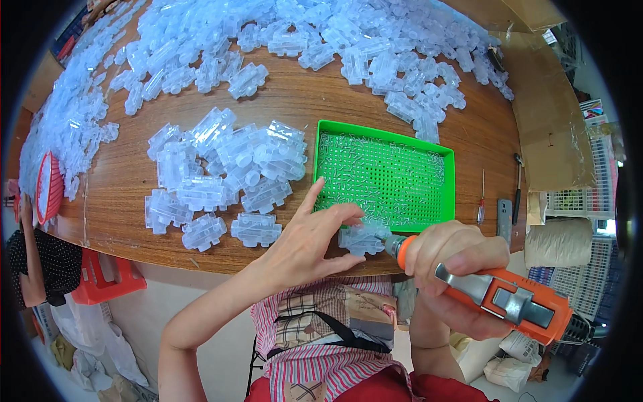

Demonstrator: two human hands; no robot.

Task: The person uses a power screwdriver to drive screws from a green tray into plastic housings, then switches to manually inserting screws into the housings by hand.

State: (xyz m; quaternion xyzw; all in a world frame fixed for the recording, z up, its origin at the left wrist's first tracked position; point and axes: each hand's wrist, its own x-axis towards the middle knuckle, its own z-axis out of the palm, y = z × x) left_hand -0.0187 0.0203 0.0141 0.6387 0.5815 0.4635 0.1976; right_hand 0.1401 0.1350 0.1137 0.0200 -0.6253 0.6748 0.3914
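Note:
My right hand (455, 258) is wrapped round an orange electric screwdriver (519, 301), its tip pointing left at a clear plastic part (362, 239) by the table's front edge. My left hand (311, 238) steadies that part between thumb and fingers, while its index finger sticks up beside the green tray. Where the bit meets the plastic is too small to make out. Just beyond lies the green perforated tray (452, 194), with many small metal screws (348, 161) scattered over its bottom. Left of my left hand, a loose pile of similar clear parts (228, 161) rests on the table.
Large heaps of clear parts (388, 33) cover the far and left table (281, 87). A screwdriver (481, 201), a phone (504, 218) and a hammer-like tool (517, 187) lie at right, by cardboard (549, 114). A red basket (49, 187), a red stool (110, 276) and another person (40, 264) are at left.

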